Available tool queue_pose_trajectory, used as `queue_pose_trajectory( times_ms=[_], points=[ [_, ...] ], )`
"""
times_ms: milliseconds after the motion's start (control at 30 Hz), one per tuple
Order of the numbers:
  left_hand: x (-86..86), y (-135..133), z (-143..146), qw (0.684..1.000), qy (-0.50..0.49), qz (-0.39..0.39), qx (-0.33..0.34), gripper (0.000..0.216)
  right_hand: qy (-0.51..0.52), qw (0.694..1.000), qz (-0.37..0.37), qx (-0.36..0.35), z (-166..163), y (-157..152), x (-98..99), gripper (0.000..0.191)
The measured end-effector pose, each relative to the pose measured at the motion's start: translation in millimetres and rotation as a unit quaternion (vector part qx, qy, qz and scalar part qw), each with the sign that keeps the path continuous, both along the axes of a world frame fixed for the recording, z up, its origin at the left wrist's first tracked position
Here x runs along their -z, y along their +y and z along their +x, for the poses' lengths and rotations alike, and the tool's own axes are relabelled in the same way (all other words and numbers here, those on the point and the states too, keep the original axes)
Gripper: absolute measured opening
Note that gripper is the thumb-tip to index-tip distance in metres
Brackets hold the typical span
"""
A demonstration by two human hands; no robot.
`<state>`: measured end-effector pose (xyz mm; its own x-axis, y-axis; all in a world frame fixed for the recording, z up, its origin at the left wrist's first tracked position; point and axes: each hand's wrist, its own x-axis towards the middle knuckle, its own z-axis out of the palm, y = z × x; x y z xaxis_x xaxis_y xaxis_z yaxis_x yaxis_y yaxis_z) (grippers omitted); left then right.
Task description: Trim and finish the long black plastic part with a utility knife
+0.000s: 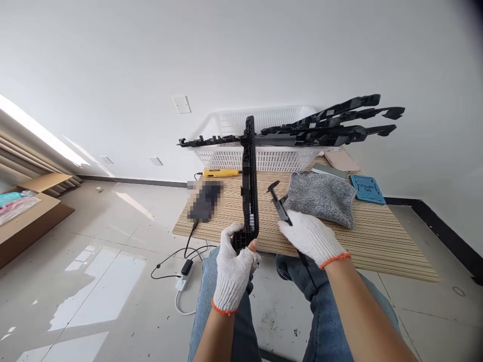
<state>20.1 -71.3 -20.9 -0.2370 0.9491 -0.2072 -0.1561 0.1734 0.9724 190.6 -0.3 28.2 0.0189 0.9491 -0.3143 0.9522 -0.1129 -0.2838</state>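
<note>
My left hand (233, 271), in a white knit glove with an orange cuff, is closed around the lower end of a long black plastic trim piece (247, 176). The piece stands out away from me over the table, its far end in front of the basket. In my gloved right hand (311, 236) is a black caliper (279, 203), its jaws pointing up and away and its beam running down below the hand. The caliper is apart from the trim piece. Just beyond my right hand lies a folded grey cloth (320, 196).
A white plastic basket (264, 160) stands against the wall, with several black plastic parts (332, 123) laid across it. On the wood-striped table (392, 246) are a yellow tool (221, 172), a blurred dark device (206, 201) and a blue tray-like item (368, 189). Cables and a power strip (183, 280) lie at left.
</note>
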Motion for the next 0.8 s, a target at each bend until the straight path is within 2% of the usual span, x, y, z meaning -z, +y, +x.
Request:
queue_pose_trajectory(
  times_ms=[100,167,267,433,533,667,800],
  points=[
    [0.6,-1,1,1.0,-0.004,0.003,-0.003,0.05,0.087,0.993,0.073,0.012,12,-3,16.8,0.037],
    [2.0,-1,1,1.0,0.003,0.0,-0.003,0.052,0.177,0.977,0.12,0.001,16,-6,21.9,0.038],
    [4.7,-1,2,1.0,0.018,-0.005,0.002,0.052,0.235,0.956,0.175,-0.001,18,-12,19.0,0.043],
    [5.7,-2,0,1.0,0.027,0.013,0.01,0.051,0.308,0.934,0.182,-0.019,20,-19,9.1,0.061],
    [3.9,-2,0,1.0,0.021,0.014,0.009,0.05,0.304,0.937,0.173,0.003,23,-20,6.1,0.066],
    [1.1,-2,0,1.0,0.012,0.016,0.008,0.05,0.261,0.952,0.156,-0.023,23,-20,1.4,0.052],
    [-0.6,-2,0,1.0,0.019,0.013,0.009,0.052,0.174,0.96,0.216,-0.04,20,-17,3.7,0.041]
  ],
)
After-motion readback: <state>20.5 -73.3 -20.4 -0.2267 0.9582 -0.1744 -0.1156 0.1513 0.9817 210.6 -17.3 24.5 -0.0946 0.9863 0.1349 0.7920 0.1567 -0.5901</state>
